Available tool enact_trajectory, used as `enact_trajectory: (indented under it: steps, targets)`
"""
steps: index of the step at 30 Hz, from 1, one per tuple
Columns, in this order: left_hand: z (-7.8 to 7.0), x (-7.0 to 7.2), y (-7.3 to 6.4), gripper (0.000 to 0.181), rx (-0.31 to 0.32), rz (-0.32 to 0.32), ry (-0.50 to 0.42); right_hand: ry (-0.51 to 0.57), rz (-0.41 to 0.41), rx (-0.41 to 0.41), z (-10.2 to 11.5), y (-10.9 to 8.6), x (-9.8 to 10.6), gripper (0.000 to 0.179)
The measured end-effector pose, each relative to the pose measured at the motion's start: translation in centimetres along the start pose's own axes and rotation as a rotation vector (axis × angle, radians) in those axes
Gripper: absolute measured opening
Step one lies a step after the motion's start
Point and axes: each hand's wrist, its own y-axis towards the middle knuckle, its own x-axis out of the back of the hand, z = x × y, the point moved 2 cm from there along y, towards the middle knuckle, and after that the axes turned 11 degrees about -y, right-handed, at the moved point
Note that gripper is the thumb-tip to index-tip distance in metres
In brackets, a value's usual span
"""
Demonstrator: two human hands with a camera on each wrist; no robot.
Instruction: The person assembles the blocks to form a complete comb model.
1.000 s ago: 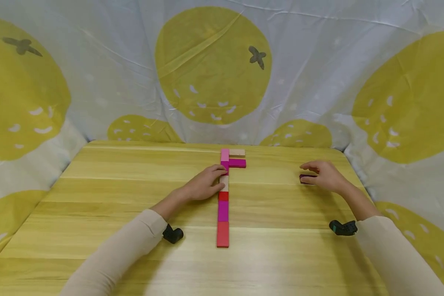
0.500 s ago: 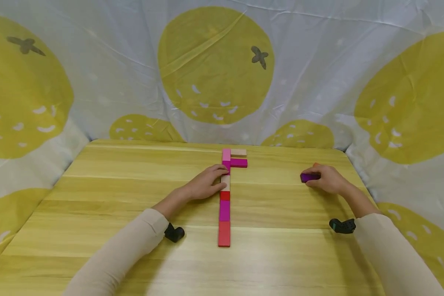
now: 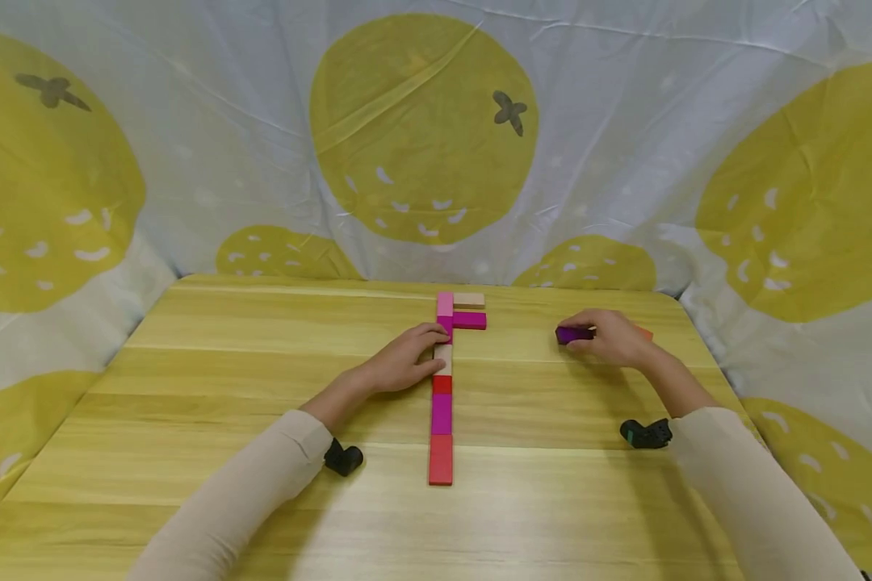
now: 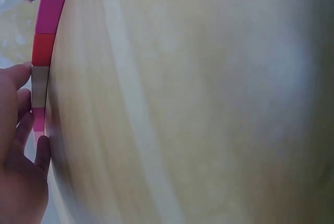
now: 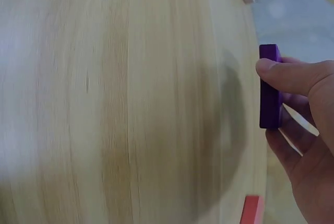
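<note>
A line of coloured wooden blocks lies end to end down the table. From far to near come pink (image 3: 445, 303), magenta, bare wood, small red, magenta (image 3: 442, 414) and long red (image 3: 441, 461). My left hand (image 3: 401, 359) rests against this line, its fingers and thumb touching the blocks around the bare wood one (image 4: 39, 85). Over the right side of the table, my right hand (image 3: 614, 336) pinches a purple block (image 5: 270, 101) between thumb and fingers, with a shadow on the wood below. Its long side shows in the right wrist view.
A bare wood block (image 3: 469, 300) and a magenta block (image 3: 469, 320) stick out rightward from the line's far end. An orange-red block (image 5: 252, 209) lies behind my right hand. A fruit-print curtain (image 3: 421, 129) hangs behind the table (image 3: 538, 508).
My right hand has closed its fingers on the purple block, lifted it and moved left, uncovering part of the orange-red block. My left hand has stayed at the line of blocks.
</note>
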Motion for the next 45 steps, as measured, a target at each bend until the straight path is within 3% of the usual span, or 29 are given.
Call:
enact_trajectory:
  steps: [15,23,45]
  targets:
    - [0.2,-0.2,0.0,0.049,0.007,0.003,0.011,0.014,-0.035,0.139,4.4,2.9,-1.7,0.034]
    - [-0.2,0.0,0.1,0.046,-0.032,-0.003,0.004,0.052,-0.009,0.134,6.1,4.5,-3.1,0.035]
    - [0.1,0.2,0.3,0.043,-0.038,0.002,0.002,0.071,-0.028,0.125,9.5,7.9,-6.7,0.036]
